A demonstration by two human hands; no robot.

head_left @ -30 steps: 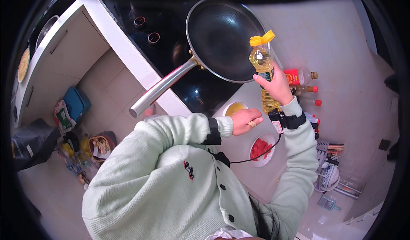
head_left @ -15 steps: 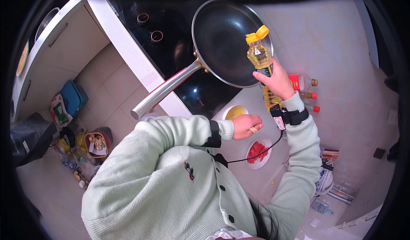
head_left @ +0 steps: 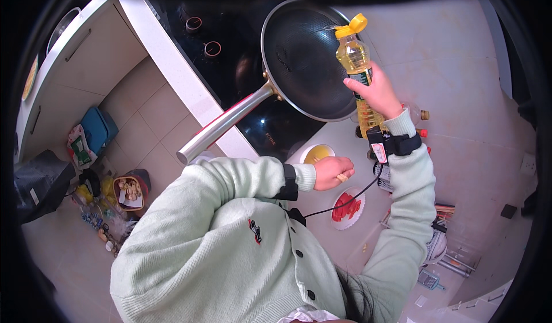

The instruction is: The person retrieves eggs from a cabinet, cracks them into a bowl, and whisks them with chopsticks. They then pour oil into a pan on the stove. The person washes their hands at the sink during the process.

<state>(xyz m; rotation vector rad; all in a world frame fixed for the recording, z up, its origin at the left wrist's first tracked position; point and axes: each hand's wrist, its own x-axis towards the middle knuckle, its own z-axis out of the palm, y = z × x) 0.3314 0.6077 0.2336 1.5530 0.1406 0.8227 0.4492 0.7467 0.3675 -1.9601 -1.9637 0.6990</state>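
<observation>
Pale bench [head_left: 460, 52] beside a black glass hob [head_left: 230, 70]. Right hand [head_left: 376, 93], grip clenched around a yellow-capped oil bottle [head_left: 355, 55], held upright over the right rim of a dark frying pan [head_left: 305, 58] on the hob. Left hand [head_left: 332, 171], grip closed on thin wooden sticks, probably chopsticks, just beside a small bowl of yellow liquid [head_left: 317, 152]. Below that, a white plate of red slices [head_left: 347, 208]. Small red-capped bottles [head_left: 422, 132] behind the right wrist. Long metal pan handle [head_left: 224, 124] reaching out past the bench edge.
</observation>
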